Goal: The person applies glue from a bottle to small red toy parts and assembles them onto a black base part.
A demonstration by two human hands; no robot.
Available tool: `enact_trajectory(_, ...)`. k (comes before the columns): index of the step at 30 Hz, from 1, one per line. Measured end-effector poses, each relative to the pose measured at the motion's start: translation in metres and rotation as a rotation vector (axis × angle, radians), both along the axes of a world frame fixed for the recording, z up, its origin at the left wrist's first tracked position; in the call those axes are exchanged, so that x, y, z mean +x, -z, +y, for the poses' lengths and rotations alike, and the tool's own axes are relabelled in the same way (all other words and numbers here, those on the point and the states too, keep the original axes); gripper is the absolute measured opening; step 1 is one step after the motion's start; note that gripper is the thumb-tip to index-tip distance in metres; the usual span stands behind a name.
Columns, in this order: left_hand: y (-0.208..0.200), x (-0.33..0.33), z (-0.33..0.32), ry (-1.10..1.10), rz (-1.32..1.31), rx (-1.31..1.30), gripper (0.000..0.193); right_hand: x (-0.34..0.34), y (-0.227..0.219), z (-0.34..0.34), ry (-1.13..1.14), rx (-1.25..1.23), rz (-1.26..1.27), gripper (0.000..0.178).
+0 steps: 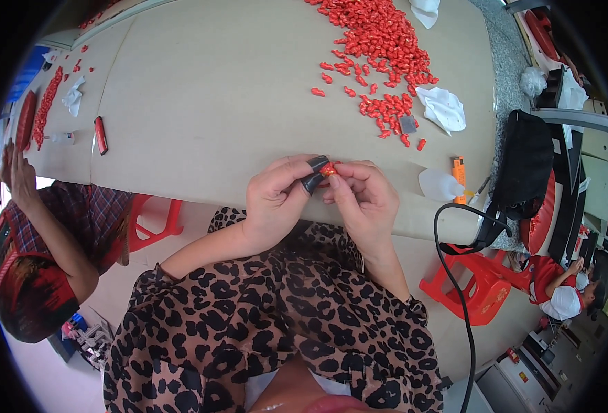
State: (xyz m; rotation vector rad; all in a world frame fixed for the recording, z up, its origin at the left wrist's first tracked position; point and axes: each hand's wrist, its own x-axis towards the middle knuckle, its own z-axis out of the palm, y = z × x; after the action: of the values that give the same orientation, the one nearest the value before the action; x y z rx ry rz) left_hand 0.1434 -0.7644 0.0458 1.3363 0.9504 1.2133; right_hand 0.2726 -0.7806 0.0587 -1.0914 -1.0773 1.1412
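Observation:
In front of my chest, at the table's near edge, both hands meet around a small glossy red piece (pixel 328 168) with some gold on it. My left hand (pixel 275 196) pinches it between thumb and index finger, both tipped with black finger covers (pixel 313 182). From the other side my right hand (pixel 364 201) has thumb and fingertips closed on the same piece. My fingers hide most of its shape. A large heap of similar small red pieces (pixel 380 41) lies at the far right of the table, with several strays around it.
Right of my hands are a clear plastic bottle (pixel 440 184), an orange lighter-like item (pixel 459 175), white tissue (pixel 443 110) and a black bag (pixel 527 162) with a cord. A red-and-black tool (pixel 100 135) lies left. A co-worker (pixel 63 241) sits at left; red stools (pixel 472 286) stand nearby.

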Motion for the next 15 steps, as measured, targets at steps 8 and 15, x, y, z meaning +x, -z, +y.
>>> enact_trajectory(8, 0.001, -0.003, -0.002, 0.066, -0.049, 0.044, 0.022, 0.005, 0.004, -0.003, -0.052, 0.168, -0.084, 0.013)
enact_trajectory(15, 0.001, 0.000, -0.009, 0.087, -0.090, 0.057, 0.021, 0.005, 0.003, -0.012, -0.024, 0.185, -0.130, 0.012)
